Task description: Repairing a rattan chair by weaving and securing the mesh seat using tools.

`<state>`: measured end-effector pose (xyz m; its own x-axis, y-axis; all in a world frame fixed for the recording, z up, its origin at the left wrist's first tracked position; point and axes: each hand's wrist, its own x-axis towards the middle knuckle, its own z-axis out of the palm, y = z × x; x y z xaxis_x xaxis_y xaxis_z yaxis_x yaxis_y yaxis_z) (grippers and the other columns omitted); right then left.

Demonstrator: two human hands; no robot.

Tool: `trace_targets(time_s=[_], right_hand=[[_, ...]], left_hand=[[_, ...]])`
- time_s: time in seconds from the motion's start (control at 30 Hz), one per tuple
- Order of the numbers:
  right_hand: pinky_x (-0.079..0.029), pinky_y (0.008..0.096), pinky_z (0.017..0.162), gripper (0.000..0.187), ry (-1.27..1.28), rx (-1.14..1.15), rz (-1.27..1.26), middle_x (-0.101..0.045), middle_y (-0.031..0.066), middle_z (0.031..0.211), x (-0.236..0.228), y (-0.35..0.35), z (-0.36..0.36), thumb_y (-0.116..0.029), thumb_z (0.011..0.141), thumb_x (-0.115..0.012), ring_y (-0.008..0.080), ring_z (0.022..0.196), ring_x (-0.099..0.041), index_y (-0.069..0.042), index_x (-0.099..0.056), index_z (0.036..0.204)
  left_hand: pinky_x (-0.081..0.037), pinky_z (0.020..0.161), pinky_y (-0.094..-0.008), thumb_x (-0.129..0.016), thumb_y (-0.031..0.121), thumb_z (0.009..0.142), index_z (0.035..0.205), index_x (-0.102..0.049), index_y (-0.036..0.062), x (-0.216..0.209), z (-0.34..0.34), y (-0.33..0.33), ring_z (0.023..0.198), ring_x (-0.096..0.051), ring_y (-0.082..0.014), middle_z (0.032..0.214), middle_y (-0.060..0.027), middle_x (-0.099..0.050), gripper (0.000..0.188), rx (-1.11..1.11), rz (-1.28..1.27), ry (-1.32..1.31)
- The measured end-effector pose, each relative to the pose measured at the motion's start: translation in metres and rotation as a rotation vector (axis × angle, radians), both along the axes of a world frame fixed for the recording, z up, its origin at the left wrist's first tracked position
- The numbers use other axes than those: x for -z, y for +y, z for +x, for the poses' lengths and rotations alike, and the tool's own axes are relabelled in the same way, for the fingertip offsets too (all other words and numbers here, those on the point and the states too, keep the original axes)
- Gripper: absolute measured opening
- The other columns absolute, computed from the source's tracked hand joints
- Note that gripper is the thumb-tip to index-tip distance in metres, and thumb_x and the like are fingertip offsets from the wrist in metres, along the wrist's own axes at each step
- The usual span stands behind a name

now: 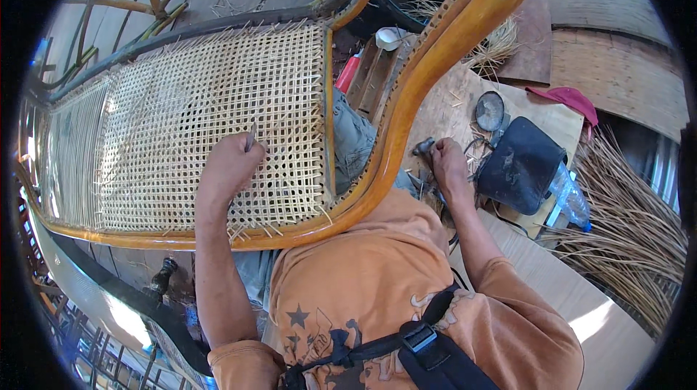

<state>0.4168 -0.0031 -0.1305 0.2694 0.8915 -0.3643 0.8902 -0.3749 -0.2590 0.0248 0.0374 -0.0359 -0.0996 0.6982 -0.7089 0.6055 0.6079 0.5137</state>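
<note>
A chair panel of woven cane (pixel 181 114), pale and full of small holes, spans the left and middle, set in a curved varnished wooden frame (pixel 396 136). Over its right part my left hand (pixel 231 165) is closed round a thin, dark, pointed metal tool (pixel 251 137) that sticks up past the fingers. To the right, beyond the frame, my right hand (pixel 451 168) rests low at a work board (pixel 454 118). Its fingers are closed on a small dark tool (pixel 422 147), whose kind I cannot make out. Loose cane ends poke out along the panel's edges.
Right of my right hand lie a black pouch (pixel 521 165), a round tin (pixel 490 110), a plastic bottle (pixel 570 197) and a red cap (pixel 568 103). Bundled cane strands (pixel 624 223) spread at far right. A red tube (pixel 348 72) and white cup (pixel 389 38) sit behind the frame.
</note>
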Motion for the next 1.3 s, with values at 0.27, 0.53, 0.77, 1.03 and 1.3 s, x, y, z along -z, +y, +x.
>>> trace_targets(time_s=[0.27,0.53,0.77,1.03,1.3], right_hand=[[-0.047,0.0412,0.072,0.016,0.209,0.134,-0.089,-0.062,0.0208,0.08,-0.001,0.01,0.035,-0.016,0.083,-0.056,0.0375,0.08,-0.061,-0.001,-0.059,0.09],[-0.048,0.0399,0.07,0.017,0.187,-0.285,0.148,-0.062,0.0142,0.087,-0.021,-0.013,0.0,-0.01,0.077,-0.057,0.0325,0.081,-0.06,-0.007,-0.063,0.093],[-0.046,0.0405,0.073,0.017,-0.033,-0.72,0.145,-0.06,0.0104,0.086,0.0,-0.033,-0.022,-0.011,0.075,-0.057,0.03,0.085,-0.057,-0.01,-0.063,0.091],[-0.041,0.024,0.061,0.013,0.584,-0.099,-0.053,-0.053,0.0029,0.077,-0.023,-0.002,-0.015,-0.008,0.089,-0.056,0.0117,0.066,-0.048,-0.005,-0.057,0.101],[-0.043,0.0221,0.058,0.011,1.096,0.058,0.012,-0.058,-0.0002,0.081,-0.01,0.076,-0.042,-0.009,0.088,-0.055,0.0074,0.068,-0.054,-0.005,-0.059,0.098]], left_hand=[[-0.04,0.042,-0.0295,-0.052,0.023,0.084,0.067,-0.052,0.0001,-0.001,-0.004,-0.003,0.041,-0.046,-0.012,0.051,-0.003,-0.048,0.028,-0.002,-0.005,-0.029],[-0.039,0.042,-0.0295,-0.052,0.022,0.084,0.068,-0.052,0.0005,0.005,-0.006,-0.004,0.04,-0.045,-0.012,0.048,-0.003,-0.047,0.027,0.014,0.03,-0.026],[-0.042,0.042,-0.0265,-0.052,0.02,0.084,0.071,-0.054,-0.0003,-0.001,-0.002,0.0,0.043,-0.046,-0.0097,0.058,-0.0031,-0.051,0.024,0.053,0.001,-0.023],[-0.041,0.045,-0.032,-0.052,0.022,0.084,0.065,-0.053,0.0004,-0.007,-0.002,0.0,0.041,-0.048,-0.0138,0.05,-0.0043,-0.049,0.029,-0.009,0.009,0.01],[-0.046,0.066,-0.0439,-0.051,0.027,0.08,0.077,-0.058,-0.0021,0.006,-0.011,-0.004,0.066,-0.06,-0.035,0.069,-0.0214,-0.06,0.03,0.175,0.087,0.105]])
